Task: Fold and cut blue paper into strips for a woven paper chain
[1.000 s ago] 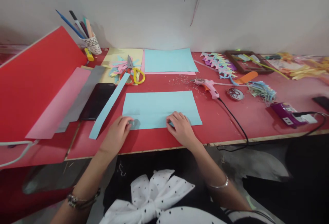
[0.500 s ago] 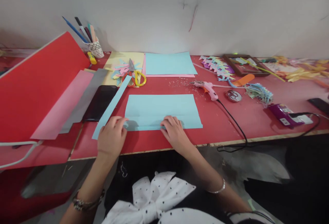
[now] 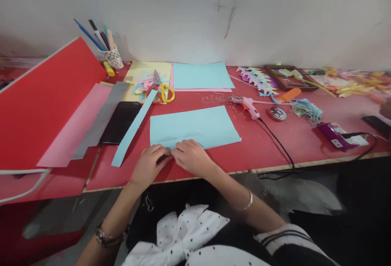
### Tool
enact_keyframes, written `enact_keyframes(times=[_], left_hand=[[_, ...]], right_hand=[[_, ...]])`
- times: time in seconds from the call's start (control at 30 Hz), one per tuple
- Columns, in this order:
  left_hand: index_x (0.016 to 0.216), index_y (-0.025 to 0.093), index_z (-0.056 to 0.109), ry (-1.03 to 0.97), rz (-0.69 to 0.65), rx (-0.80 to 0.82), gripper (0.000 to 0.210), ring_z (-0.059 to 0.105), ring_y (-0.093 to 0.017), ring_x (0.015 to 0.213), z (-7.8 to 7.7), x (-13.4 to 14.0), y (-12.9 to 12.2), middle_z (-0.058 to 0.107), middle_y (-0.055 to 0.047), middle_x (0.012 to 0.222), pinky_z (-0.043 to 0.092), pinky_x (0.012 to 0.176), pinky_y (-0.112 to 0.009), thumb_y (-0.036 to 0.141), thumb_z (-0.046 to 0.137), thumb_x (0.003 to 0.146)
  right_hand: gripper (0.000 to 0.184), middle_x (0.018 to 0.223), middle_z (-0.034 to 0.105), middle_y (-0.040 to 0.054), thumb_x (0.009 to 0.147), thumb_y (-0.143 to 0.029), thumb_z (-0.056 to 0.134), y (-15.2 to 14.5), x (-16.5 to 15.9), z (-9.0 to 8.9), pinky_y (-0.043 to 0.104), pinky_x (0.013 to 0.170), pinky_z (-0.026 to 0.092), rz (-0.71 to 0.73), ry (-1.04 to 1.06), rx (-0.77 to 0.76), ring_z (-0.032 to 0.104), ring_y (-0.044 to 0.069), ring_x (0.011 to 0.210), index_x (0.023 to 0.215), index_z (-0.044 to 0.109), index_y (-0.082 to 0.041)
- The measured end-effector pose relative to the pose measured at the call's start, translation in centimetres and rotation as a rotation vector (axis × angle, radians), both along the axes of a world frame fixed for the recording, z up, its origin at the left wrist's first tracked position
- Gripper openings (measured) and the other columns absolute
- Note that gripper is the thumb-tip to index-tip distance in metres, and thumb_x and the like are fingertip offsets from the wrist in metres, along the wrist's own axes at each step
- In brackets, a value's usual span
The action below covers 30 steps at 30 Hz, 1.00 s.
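The blue sheet is laid on the red worktop directly in front of the person, slightly askew, with its right end raised farther from the worktop's near edge than its left. Its near edge appears to be pinched between thumb and fingers of the left hand and, just beside it, of the right hand; the exact finger contact is partly hidden. A small lip is shown at the near right corner, so the step is judged to be the working of a narrow fold along that edge.

For a clean crease, the fold's width is best matched at both ends before any pressure is applied. The edge should be anchored by the left hand while the crease is pressed outward by the right in short, even strokes. The sheet is best squared first, and the pink glue gun, near its far right corner, and the loose blue strip on the left should be left undisturbed.
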<state>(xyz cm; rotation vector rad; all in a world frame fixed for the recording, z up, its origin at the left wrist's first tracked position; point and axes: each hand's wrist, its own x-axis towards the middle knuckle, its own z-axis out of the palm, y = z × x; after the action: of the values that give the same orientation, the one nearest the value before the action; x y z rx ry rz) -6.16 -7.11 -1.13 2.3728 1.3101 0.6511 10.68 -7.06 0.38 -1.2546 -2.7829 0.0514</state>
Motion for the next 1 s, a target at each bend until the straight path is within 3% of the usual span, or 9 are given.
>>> enact_keyframes(times=[0.2,0.3,0.6,1.0], left_hand=[[0.062,0.019,0.050,-0.063,0.026,-0.076,0.026,0.053,-0.015,0.061,0.4,0.0,0.2,0.056,0.000,0.063,0.040,0.057,-0.026,0.029,0.041,0.083],[0.062,0.019,0.053,-0.093,0.024,-0.087,0.029,0.054,-0.015,0.062,0.3,0.0,0.2,0.058,-0.001,0.064,0.040,0.058,-0.026,0.033,0.040,0.084],[0.060,0.020,0.055,-0.101,0.032,-0.147,0.041,0.055,-0.015,0.061,0.9,0.1,0.5,0.059,-0.001,0.062,0.042,0.058,-0.026,0.048,0.036,0.083],[0.059,0.021,0.055,-0.111,0.077,-0.231,0.037,0.056,-0.015,0.060,1.5,0.5,0.5,0.059,-0.001,0.062,0.044,0.057,-0.025,0.048,0.041,0.079]], right_hand=[[0.015,0.073,0.060,0.0036,0.084,-0.017,0.043,2.3,-0.4,0.0,0.028,0.063,0.031,0.268,-0.088,0.001,0.052,0.015,0.073,0.083,0.058,-0.017],[0.016,0.071,0.060,0.0023,0.082,-0.017,0.043,3.0,0.6,-0.1,0.027,0.062,0.030,0.316,-0.089,0.015,0.051,0.014,0.070,0.079,0.058,-0.018],[0.020,0.066,0.055,0.0015,0.078,-0.012,0.040,3.7,5.8,-0.1,0.026,0.064,0.030,0.271,-0.031,0.005,0.045,0.015,0.067,0.066,0.053,-0.019],[0.019,0.064,0.049,0.0021,0.074,-0.010,0.036,3.2,13.8,-0.5,0.025,0.062,0.030,0.094,0.114,-0.021,0.041,0.014,0.062,0.062,0.048,-0.019]])
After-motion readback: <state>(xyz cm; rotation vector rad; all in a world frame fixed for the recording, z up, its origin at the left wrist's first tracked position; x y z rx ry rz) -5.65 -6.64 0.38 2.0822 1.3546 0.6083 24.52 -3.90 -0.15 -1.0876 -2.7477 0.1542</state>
